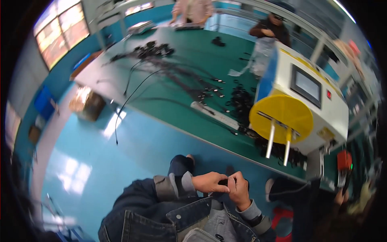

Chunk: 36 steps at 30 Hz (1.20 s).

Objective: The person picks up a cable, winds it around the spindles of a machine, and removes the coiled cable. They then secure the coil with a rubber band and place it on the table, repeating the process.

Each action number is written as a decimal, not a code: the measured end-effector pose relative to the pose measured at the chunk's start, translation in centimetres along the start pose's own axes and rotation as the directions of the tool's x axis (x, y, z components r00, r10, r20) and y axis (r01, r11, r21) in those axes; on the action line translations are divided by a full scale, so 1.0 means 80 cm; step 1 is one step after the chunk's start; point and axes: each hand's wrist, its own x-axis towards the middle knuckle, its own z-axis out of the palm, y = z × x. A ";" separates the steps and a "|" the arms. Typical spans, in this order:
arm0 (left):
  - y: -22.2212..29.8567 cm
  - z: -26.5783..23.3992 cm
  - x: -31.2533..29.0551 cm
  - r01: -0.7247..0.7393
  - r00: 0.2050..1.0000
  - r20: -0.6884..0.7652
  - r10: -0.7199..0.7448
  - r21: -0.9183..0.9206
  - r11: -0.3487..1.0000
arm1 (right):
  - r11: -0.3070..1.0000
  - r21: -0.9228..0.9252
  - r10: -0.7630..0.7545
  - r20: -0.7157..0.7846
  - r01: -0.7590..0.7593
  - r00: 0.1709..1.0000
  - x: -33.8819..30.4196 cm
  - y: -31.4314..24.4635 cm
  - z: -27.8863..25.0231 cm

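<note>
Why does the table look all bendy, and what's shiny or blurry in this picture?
In the head view, the table looks bent because a fisheye lens curves straight edges; also in the head view, glare patches shine on the blue floor, the window looks very bright, and the dark cables look smeared, though I can't tell whether from movement or poor focus.

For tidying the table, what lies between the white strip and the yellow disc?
In the head view, black cables lie between the white strip and yellow disc.
</note>
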 end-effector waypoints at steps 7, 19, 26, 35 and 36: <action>-0.064 0.026 -0.026 0.126 0.987 0.094 -0.128 0.029 0.992 | 0.956 -0.292 0.080 0.233 -0.009 0.969 -0.006 0.037 0.046; -0.052 -0.124 -0.030 0.180 0.974 -0.052 -0.219 -0.404 0.897 | 0.795 0.154 0.446 0.509 -0.587 0.737 0.007 0.059 0.006; -0.106 -0.530 -0.069 0.551 0.226 -0.941 0.252 0.337 0.763 | 0.831 0.011 0.493 0.450 -0.557 0.745 -0.004 0.059 0.004; -0.217 -0.569 -0.045 0.847 0.279 -0.949 -0.146 0.171 0.504 | 0.806 -0.075 0.564 0.398 -0.588 0.723 -0.005 0.064 0.001; -0.207 -0.570 -0.035 0.842 0.292 -0.934 -0.208 0.148 0.519 | 0.809 -0.079 0.561 0.396 -0.582 0.727 -0.004 0.065 0.000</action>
